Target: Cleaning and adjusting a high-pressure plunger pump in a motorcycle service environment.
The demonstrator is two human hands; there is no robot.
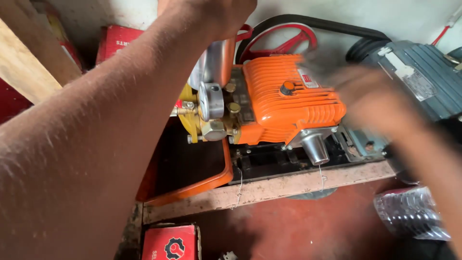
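Note:
An orange ribbed pump housing (284,98) sits on a black base, with brass fittings (211,127) and a round gauge-like disc (210,100) on its left end. My left arm crosses the view from the lower left. My left hand (216,14) is closed over the top of an upright chrome cylinder (211,62) on the pump. My right hand (370,94) is blurred by motion at the pump's right end, fingers stretched flat toward the housing top, with nothing seen in it. A metal cap (316,148) hangs below the housing.
A red pulley wheel (288,41) with a black belt (337,23) runs to a grey electric motor (416,72) at the right. An orange tube frame (192,188) and a wooden board (274,188) lie in front. Red boxes (168,242), planks (24,62) and a plastic-wrapped bundle (409,212) stand around.

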